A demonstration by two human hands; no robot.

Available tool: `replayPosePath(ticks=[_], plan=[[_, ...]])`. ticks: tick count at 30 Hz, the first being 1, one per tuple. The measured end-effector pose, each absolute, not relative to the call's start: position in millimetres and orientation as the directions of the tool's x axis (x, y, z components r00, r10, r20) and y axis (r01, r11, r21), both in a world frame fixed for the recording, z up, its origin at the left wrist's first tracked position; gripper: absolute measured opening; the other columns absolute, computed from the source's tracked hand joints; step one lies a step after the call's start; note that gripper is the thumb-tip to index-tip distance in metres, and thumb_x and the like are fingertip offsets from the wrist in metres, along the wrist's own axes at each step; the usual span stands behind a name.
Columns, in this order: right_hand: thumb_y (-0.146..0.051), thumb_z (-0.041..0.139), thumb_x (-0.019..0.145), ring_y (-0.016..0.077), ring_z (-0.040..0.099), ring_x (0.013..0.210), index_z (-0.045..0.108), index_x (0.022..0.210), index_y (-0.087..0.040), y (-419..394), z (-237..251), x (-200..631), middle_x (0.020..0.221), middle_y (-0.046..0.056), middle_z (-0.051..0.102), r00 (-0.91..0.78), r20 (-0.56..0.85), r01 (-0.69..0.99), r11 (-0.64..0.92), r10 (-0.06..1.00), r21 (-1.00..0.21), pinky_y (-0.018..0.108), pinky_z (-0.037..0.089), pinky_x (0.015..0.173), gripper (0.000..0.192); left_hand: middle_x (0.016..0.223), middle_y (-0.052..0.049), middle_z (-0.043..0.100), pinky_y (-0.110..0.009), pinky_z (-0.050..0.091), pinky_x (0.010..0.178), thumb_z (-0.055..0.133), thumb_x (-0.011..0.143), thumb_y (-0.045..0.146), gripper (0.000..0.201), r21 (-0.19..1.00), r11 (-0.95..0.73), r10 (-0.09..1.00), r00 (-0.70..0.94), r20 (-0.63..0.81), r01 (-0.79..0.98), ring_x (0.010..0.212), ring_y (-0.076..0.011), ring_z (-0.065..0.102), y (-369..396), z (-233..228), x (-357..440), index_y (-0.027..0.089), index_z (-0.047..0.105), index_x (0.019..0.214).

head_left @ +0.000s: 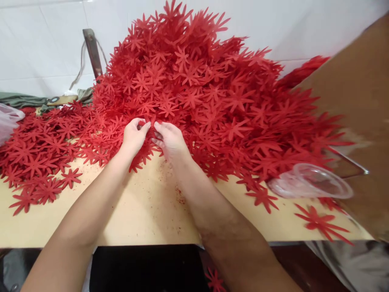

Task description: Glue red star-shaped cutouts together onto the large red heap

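Note:
A tall heap of red flower-shaped cutouts (194, 85) with narrow petals rises from the table in front of me. At its lower front edge, my left hand (135, 136) and my right hand (170, 140) face each other with thumbs and fingertips pinched. Between the fingertips is a red petal piece (153, 120), partly hidden by the fingers and hard to separate from the red behind it. Both hands appear closed on this same piece. Loose red cutouts (145, 156) lie just beneath the hands.
A lower spread of red cutouts (39, 154) covers the table's left. A clear plastic cup (322, 180) lies on its side at right, beside a cardboard sheet (358, 121). Red crumbs dot the pale tabletop (142, 211). A plastic bag (9, 121) sits at far left.

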State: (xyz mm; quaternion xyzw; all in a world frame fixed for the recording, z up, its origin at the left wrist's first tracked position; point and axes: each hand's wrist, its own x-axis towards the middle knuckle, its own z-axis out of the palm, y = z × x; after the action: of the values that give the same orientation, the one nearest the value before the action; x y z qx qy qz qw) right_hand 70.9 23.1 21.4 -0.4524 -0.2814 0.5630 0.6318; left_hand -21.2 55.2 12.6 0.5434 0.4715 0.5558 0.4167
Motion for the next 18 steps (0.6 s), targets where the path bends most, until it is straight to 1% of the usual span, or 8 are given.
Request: replayPosePath(ticks=[3,5,7,9,10,12,15,18], plan=[[-0.018,0.061,0.074,0.0082,0.054,0.069,0.05,0.077,-0.019,19.3,19.7,75.5,0.079,-0.002,0.058,0.35,-0.033,-0.209,0.044,0.936,-0.977,0.025,0.049,0.071,0.012,0.063,0.005,0.049,-0.022,0.037,0.064,0.06,0.073,0.014,0.009,0.973,-0.214,0.971,-0.087,0.221,0.082,0.059,-0.0077,0.043,54.9,6.3,-18.5,0.016,0.051,0.071],[-0.016,0.062,0.072,0.0099,0.054,0.073,0.054,0.078,-0.018,9.3,21.7,87.9,0.089,0.002,0.057,0.371,0.157,0.055,0.147,0.915,-0.988,0.03,0.049,0.079,0.011,0.064,0.005,0.048,-0.022,0.037,0.065,0.059,0.073,0.015,0.008,0.975,-0.204,0.973,-0.094,0.212,0.093,0.06,-0.0084,0.043,54.8,2.6,-15.9,0.017,0.052,0.072],[-0.017,0.062,0.072,0.0131,0.054,0.078,0.059,0.079,-0.018,-9.4,29.4,109.7,0.094,0.005,0.056,0.258,0.37,0.36,0.267,0.892,-0.894,0.033,0.047,0.083,0.008,0.064,0.005,0.048,-0.022,0.036,0.065,0.059,0.073,0.016,0.009,0.974,-0.201,0.973,-0.097,0.211,0.103,0.06,-0.0086,0.043,53.7,0.7,-11.9,0.017,0.051,0.071],[-0.017,0.061,0.074,0.0169,0.053,0.085,0.064,0.076,-0.018,-35.9,43.4,139.0,0.087,0.006,0.058,0.065,0.493,0.632,0.347,0.868,-0.694,0.035,0.043,0.086,0.004,0.064,0.005,0.048,-0.022,0.035,0.063,0.059,0.073,0.018,0.008,0.975,-0.206,0.976,-0.059,0.211,0.083,0.059,-0.0084,0.042,50.8,0.7,-7.1,0.017,0.051,0.071],[-0.016,0.062,0.073,0.0172,0.053,0.082,0.065,0.071,-0.019,-50.4,52.2,155.5,0.079,0.005,0.059,0.002,0.483,0.726,0.331,0.875,-0.603,0.035,0.042,0.085,0.005,0.064,0.005,0.047,-0.022,0.034,0.061,0.058,0.073,0.019,0.008,0.976,-0.204,0.978,-0.039,0.207,0.073,0.058,-0.0083,0.042,48.8,1.3,-4.7,0.017,0.051,0.071],[-0.016,0.062,0.074,0.0139,0.053,0.07,0.066,0.068,-0.02,-78.0,70.7,190.1,0.074,0.003,0.062,-0.027,0.33,0.827,0.207,0.944,-0.523,0.03,0.04,0.074,0.009,0.061,0.006,0.046,-0.022,0.033,0.058,0.058,0.073,0.019,0.008,0.977,-0.2,0.98,-0.004,0.201,0.068,0.055,-0.0081,0.04,44.4,3.0,-0.8,0.017,0.05,0.071],[-0.012,0.065,0.072,0.0101,0.048,0.055,0.067,0.062,-0.021,-104.2,93.2,238.6,0.061,-0.001,0.063,0.127,0.06,0.923,-0.096,0.99,-0.373,0.027,0.035,0.063,0.013,0.058,0.006,0.046,-0.022,0.032,0.056,0.059,0.072,0.019,0.009,0.976,-0.202,0.979,0.014,0.202,0.083,0.053,-0.0079,0.04,40.2,4.6,2.5,0.017,0.051,0.069],[-0.008,0.065,0.068,0.0082,0.045,0.052,0.07,0.064,-0.019,-106.3,100.4,275.0,0.061,0.0,0.065,0.302,-0.005,0.947,-0.301,0.953,-0.114,0.027,0.03,0.058,0.013,0.056,0.007,0.046,-0.021,0.03,0.055,0.059,0.071,0.017,0.009,0.977,-0.192,0.981,-0.003,0.193,0.093,0.052,-0.0072,0.039,38.2,3.9,3.9,0.017,0.051,0.069]])
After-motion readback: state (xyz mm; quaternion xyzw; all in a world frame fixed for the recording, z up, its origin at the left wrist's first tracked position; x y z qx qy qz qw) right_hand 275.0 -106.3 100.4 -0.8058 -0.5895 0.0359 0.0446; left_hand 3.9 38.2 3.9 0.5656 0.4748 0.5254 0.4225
